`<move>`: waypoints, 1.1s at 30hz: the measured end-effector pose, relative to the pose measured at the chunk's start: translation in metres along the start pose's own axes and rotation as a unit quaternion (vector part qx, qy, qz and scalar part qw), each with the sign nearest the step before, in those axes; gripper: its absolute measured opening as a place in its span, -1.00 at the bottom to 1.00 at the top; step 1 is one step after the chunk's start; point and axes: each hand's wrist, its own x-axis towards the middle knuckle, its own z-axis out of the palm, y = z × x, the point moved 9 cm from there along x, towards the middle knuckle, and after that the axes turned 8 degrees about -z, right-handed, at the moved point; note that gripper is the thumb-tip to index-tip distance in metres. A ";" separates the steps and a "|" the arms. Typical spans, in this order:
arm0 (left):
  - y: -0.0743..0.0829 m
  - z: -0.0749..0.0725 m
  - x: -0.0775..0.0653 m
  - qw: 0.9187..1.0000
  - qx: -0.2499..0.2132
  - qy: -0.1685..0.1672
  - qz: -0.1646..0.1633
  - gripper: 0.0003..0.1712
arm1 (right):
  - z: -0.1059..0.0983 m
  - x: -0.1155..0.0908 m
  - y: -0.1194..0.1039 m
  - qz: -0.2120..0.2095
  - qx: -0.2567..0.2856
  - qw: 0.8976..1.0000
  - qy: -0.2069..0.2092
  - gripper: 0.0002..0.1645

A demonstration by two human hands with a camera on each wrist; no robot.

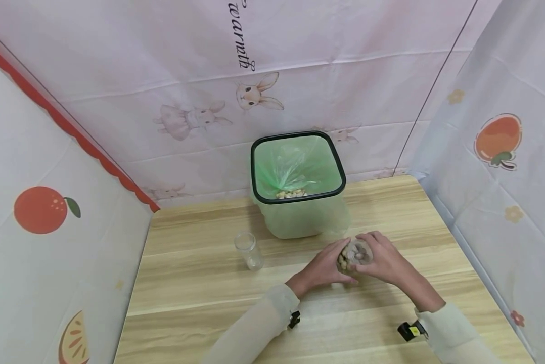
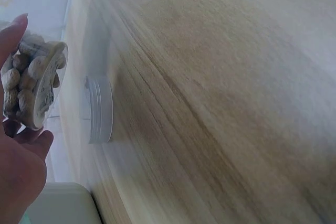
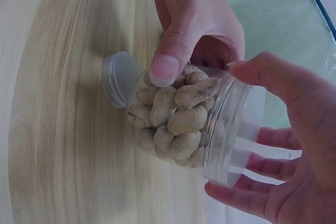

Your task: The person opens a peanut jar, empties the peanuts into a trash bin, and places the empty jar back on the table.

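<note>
In the head view, the left hand (image 1: 324, 267) and right hand (image 1: 383, 260) hold a clear peanut jar (image 1: 362, 251) right of centre; a lined bin (image 1: 300, 220) stands mid-frame. The left wrist view shows left fingers gripping the jar at the left edge, near a lid (image 2: 101, 109). In the right wrist view, right fingers clasp its rim.

Two hands, the left (image 1: 328, 264) and the right (image 1: 385, 260), share one jar (image 3: 181, 119). There is one cup (image 1: 248, 251), one lid (image 3: 121, 80), one bin (image 1: 306, 217) and one worktop (image 1: 186, 293). The peanuts (image 3: 187, 120) in the jar crowd too closely to count, as do those in the bin. Two sleeves (image 1: 256, 323) show, two wrist cameras (image 1: 411, 331), three printed fruits (image 1: 40, 210), four printed flowers (image 1: 513, 214) and at least three printed rabbits (image 1: 253, 96).
</note>
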 end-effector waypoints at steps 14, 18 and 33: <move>0.001 -0.009 -0.007 0.999 0.000 0.032 0.012 0.23 | 0.007 -0.002 0.000 0.006 0.037 0.999 -0.001 -0.03; 0.000 -0.013 -0.011 0.999 0.006 0.038 0.025 0.20 | 0.011 -0.001 -0.002 0.000 0.039 0.999 -0.009 0.01; -0.022 -0.047 -0.038 0.994 0.031 0.101 0.029 0.06 | 0.026 0.020 -0.039 -0.039 0.047 0.997 -0.055 0.11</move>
